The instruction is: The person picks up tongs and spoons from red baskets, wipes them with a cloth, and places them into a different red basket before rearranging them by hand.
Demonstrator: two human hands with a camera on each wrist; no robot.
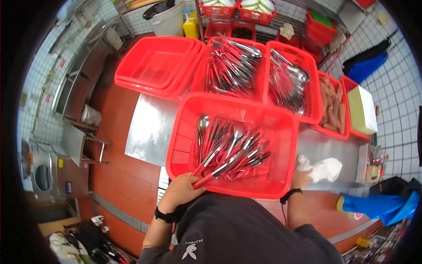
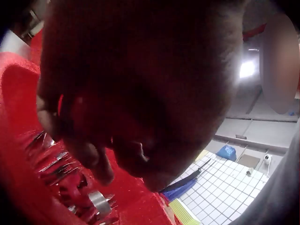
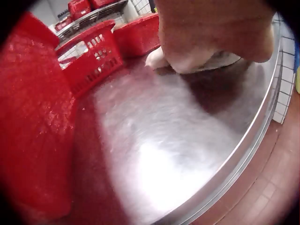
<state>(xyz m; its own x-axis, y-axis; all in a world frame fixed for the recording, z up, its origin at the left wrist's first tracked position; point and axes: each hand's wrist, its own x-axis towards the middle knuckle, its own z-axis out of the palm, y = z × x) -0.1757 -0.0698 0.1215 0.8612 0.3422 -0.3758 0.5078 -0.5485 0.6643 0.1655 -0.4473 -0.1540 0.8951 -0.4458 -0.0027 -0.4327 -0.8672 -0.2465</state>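
Observation:
A large red basket [image 1: 281, 127] holds a pile of tongs [image 1: 250, 158] and spoons, the tongs mostly with red handles. At its near left rim, my left hand [image 1: 178, 191] grips the red handles of a pair of tongs [image 1: 210, 162], whose metal ends reach over the pile. In the left wrist view that hand is dark and covers most of the picture. Right of the basket, my right hand [image 1: 301, 177] holds a bunched white cloth [image 1: 327, 170] on the steel table [image 1: 151, 127]. In the right wrist view, the hand [image 3: 215, 33] hides most of the cloth.
Behind stand stacked red trays [image 1: 154, 61] and two red baskets of utensils [image 1: 233, 66] [image 1: 292, 83]. Farther right are a red basket of brown, elongated items [image 1: 332, 105] and a stack of pale trays [image 1: 362, 110]. The table's metal edge [image 3: 243, 150] runs near my right hand.

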